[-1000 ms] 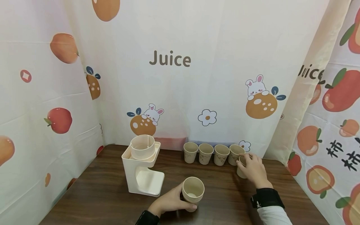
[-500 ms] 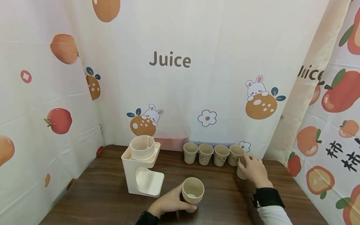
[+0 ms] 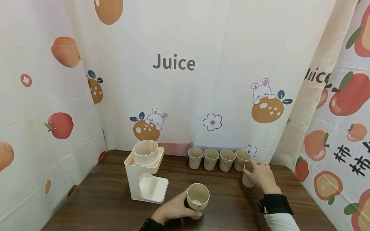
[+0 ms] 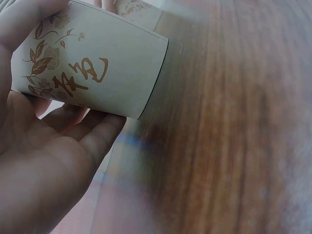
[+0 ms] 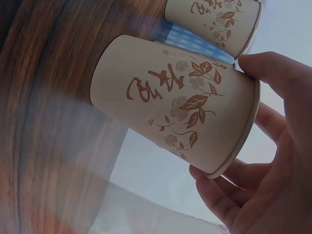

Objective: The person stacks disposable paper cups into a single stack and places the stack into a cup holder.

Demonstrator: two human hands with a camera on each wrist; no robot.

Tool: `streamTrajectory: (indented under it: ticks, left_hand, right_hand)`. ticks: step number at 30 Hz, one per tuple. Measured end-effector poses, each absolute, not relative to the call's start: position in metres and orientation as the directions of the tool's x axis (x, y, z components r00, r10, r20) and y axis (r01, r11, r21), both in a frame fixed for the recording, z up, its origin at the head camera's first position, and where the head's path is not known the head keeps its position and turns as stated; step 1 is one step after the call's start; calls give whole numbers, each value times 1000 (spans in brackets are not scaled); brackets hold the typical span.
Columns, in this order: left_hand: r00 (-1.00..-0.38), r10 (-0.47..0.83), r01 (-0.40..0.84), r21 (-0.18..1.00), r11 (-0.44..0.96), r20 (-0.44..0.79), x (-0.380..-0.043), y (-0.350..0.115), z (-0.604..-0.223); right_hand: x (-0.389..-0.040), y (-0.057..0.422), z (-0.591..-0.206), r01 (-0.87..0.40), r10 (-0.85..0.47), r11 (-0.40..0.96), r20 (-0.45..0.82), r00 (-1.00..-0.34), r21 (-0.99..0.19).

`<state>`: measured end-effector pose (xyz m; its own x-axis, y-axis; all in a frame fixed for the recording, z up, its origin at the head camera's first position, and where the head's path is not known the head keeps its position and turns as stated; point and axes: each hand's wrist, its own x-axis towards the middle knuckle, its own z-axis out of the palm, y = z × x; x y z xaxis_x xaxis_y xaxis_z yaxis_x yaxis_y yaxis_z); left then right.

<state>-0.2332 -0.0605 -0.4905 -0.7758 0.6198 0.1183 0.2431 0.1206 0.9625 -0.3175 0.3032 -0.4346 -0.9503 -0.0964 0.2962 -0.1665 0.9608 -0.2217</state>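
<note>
My left hand [image 3: 177,205] grips a nested stack of beige paper cups [image 3: 198,195] near the table's front. Fingers and thumb wrap its sides; the left wrist view shows the lowest cup [image 4: 97,58] with brown floral print and lettering. Farther right, my right hand [image 3: 262,175] holds one paper cup [image 3: 248,179] by its rim. That cup [image 5: 170,102] stands upright at the table, its thumb and fingers on opposite sides of the rim in the right wrist view. Just behind it, several matching cups [image 3: 211,159] form a row along the back. Whether the held cup touches its neighbour is unclear.
A cream machine [image 3: 133,176] with a round open top and a flat base stands left of the stack. The brown wooden table [image 3: 101,199] is backed by a printed curtain [image 3: 179,96], with more printed cloth at both sides.
The cup in my right hand has shifted slightly toward me, away from the row. My left hand keeps its hold on the stack. The head view has tilted up a little.
</note>
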Motion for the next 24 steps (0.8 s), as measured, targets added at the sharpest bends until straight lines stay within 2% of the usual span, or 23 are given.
streamTrajectory:
  ticks: [7,15,24]
  left_hand:
    - [-768,627,252,962,104,133,-234,-60,-492]
    - [-769,621,270,958,98,153,-234,-59,-493]
    - [-770,619,274,956,105,153,-232,-60,-493]
  right_hand:
    - [-310,298,-435,-189,-98,951,344,-934,-243]
    - [-302,280,-436,-276,-102,903,460,-882,-330]
    - [-296,263,-435,-333,-106,887,562,-821,-320]
